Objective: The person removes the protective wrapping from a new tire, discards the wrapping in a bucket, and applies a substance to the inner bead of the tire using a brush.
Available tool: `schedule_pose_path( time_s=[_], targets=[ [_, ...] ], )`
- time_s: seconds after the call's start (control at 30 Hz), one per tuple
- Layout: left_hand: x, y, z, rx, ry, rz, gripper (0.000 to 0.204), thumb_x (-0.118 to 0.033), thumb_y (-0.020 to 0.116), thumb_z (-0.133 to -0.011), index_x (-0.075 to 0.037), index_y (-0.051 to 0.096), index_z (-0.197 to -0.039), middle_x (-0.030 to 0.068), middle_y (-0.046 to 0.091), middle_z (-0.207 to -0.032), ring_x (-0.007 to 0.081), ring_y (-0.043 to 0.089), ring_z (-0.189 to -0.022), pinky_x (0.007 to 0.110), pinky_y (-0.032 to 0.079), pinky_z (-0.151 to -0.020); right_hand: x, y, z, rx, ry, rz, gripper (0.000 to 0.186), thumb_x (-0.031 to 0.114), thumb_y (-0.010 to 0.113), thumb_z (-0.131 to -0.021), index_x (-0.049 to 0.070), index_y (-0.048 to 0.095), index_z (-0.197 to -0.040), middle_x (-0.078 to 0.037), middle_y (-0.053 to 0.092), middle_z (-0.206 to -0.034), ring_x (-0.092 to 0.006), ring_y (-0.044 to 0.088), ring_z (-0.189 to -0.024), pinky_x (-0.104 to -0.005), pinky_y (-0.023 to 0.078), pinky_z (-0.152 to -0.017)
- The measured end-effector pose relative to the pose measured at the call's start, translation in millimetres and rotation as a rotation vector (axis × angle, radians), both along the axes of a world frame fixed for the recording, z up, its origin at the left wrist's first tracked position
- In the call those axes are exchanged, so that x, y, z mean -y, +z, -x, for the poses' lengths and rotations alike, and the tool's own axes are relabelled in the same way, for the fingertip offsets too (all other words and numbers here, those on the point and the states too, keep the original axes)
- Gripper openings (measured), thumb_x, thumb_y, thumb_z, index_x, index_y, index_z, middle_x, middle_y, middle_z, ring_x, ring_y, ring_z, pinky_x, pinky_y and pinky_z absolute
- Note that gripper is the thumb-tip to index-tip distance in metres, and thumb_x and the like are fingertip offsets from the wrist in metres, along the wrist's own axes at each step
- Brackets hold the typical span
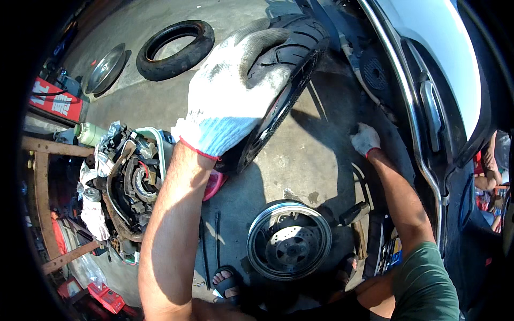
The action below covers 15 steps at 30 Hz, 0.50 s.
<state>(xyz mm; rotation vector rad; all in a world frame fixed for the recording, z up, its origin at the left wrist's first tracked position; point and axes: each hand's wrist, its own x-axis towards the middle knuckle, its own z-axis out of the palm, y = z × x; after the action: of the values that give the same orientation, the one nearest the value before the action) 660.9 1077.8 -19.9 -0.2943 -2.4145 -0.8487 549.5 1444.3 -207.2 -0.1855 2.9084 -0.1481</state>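
Note:
My left hand (227,96), in a white and grey knit glove, grips a black treaded tire (292,40) held up on edge, the thumb and fingers pressing on its tread. Part of the tire is hidden behind the hand. To the right and lower, my right hand (367,140), also gloved, is in shade near the floor with its fingers curled closed; whatever they may hold is too small to make out. Between my feet, a silver wheel rim (292,243) with a drilled brake disc lies flat on the floor.
Another tire (176,70) and a round metal dish (106,69) lie at the far left. A tub of scrap parts (134,187) stands at left beside a rusty frame (42,198). Dark bars (204,251) lie near my left foot. A white vehicle (444,48) borders the right.

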Motion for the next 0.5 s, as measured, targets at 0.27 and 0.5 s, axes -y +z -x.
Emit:
schedule_pose_path(
  time_s=[0.27,0.5],
  targets=[
    [-6.7,14.7,12.6,0.061,0.113,0.032,0.047,-0.031,0.060,-0.090,-0.008,0.056,-0.131,0.0188,0.057,-0.132,0.0352,0.054,-0.124,0.041,0.041,-0.106,-43.4,-19.0,-29.1,0.049,0.226,0.009,0.027,0.019,0.056,-0.085,0.005,0.068,-0.105,-0.021,0.066,-0.110,-0.0403,0.062,-0.105,-0.0476,0.050,-0.090],
    [-12.5,18.9,17.9,0.080,0.188,-0.008,0.047,-0.028,0.057,-0.090,-0.005,0.054,-0.131,0.0217,0.058,-0.128,0.0364,0.054,-0.122,0.042,0.042,-0.104,-50.6,18.5,-100.3,-0.104,0.316,0.070,0.033,0.016,0.057,-0.085,0.006,0.064,-0.116,-0.023,0.066,-0.110,-0.0387,0.063,-0.104,-0.0451,0.051,-0.088]
  ],
)
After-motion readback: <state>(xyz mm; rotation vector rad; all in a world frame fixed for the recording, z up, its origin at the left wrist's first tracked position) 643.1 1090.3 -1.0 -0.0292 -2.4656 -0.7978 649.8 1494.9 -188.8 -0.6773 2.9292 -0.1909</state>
